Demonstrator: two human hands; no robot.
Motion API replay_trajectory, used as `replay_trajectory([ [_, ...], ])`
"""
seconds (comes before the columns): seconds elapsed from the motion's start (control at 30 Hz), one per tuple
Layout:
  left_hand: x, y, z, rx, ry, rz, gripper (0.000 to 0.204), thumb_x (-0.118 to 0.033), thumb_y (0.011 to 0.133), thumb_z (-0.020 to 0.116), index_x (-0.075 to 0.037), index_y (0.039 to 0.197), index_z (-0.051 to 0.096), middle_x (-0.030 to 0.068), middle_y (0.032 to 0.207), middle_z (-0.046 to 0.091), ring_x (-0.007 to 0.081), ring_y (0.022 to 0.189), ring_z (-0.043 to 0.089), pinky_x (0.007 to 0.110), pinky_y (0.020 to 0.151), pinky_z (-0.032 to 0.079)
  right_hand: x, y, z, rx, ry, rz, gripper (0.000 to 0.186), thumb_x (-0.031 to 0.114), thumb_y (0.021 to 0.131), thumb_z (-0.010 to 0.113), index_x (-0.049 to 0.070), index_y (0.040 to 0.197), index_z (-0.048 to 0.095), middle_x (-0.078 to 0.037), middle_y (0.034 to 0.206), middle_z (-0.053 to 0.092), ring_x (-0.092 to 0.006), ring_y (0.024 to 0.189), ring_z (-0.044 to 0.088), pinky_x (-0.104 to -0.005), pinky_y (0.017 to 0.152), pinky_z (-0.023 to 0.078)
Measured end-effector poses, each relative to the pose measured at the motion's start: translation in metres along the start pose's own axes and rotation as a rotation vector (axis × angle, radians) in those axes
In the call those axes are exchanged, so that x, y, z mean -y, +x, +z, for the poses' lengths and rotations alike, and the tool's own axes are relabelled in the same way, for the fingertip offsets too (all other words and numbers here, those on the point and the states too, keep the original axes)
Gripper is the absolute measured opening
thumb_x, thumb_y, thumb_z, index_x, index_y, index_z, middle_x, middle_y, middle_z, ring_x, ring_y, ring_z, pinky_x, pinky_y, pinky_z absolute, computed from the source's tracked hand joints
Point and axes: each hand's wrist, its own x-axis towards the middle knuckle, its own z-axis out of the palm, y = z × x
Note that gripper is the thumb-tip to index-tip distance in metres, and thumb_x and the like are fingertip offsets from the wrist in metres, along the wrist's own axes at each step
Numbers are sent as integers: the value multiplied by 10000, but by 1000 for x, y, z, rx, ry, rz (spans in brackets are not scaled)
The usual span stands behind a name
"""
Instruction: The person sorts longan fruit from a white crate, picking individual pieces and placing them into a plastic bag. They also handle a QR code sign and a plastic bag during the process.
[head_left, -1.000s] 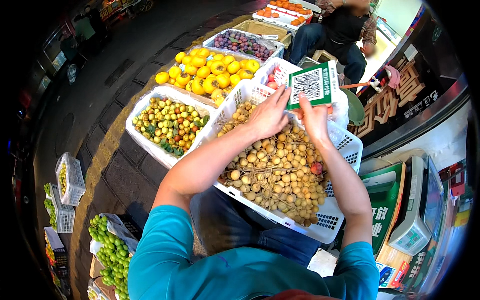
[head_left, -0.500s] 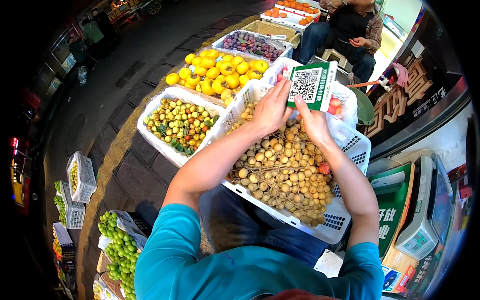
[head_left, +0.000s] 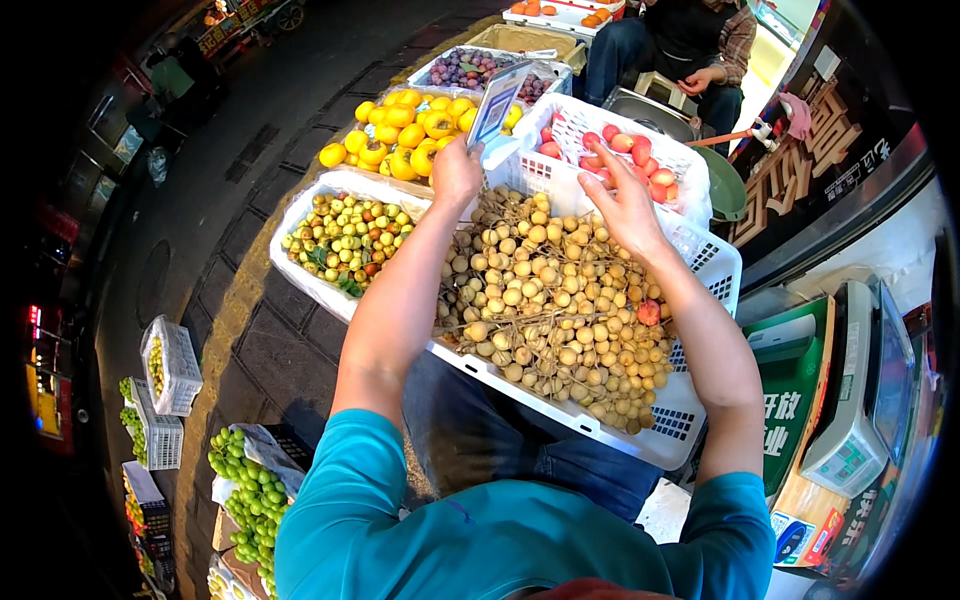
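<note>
Left hand (head_left: 457, 175) clamped on tilted code card (head_left: 498, 102), card located at far left corner of white crate (head_left: 648, 451), right hand (head_left: 630, 212) with thumb and fingers apart, over crate's far edge, tan round fruit (head_left: 555, 300) inside, red fruit (head_left: 641, 152) beyond.

In our left hand (head_left: 458, 178) we gripped a thin card (head_left: 497, 105), its pale face tilted, in front of the yellow fruit (head_left: 405, 130). Our right hand (head_left: 630, 208) was unclenched, its fingers overlapping the tub of red fruit (head_left: 660, 180); we could not tell whether they touched it. Below our hands we had a white basket (head_left: 706, 262) of tan fruit (head_left: 550, 310) on twigs, with one red piece (head_left: 649, 312) lying on top towards the right. On our left stood a lined tray of small green-and-brown fruit (head_left: 350, 240); farther off we saw purple fruit (head_left: 465, 70) and a seated person (head_left: 690, 50) in checked sleeves. A scale (head_left: 845, 400) stood on our right.
</note>
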Motion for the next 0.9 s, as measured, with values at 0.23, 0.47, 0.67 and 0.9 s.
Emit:
replay_trajectory([
  [0.23,-10,-7,-4,37,85,-107,257,-163,841,661,-40,1055,734,247,955,706,389,954,680,457,861,515,-23,2,-4,47,-42,84,545,375,950,645,-8,1332,575,-168,1053,716,-249,857,707,-366,777,548],
  [0.47,-9,-4,-3,13,172,-125,273,-170,801,658,-52,1029,749,240,932,713,386,932,688,447,851,529,-29,0,-4,149,-282,-35,407,380,929,646,20,1105,717,-197,956,732,-313,861,726,-409,760,558],
  [0.67,-14,-4,-8,8,71,-150,304,-169,761,670,-82,1040,754,205,927,724,350,923,696,418,831,533,-40,0,-5,275,-405,-27,377,362,926,632,47,1110,725,-198,945,727,-331,886,710,-420,793,549],
  [0.9,-10,-2,-7,-1,64,-146,330,-148,743,659,-85,1054,751,198,931,727,345,935,697,415,842,529,-39,-1,-3,334,-447,-54,342,335,919,631,55,1093,724,-181,946,731,-335,892,703,-433,801,542],
])
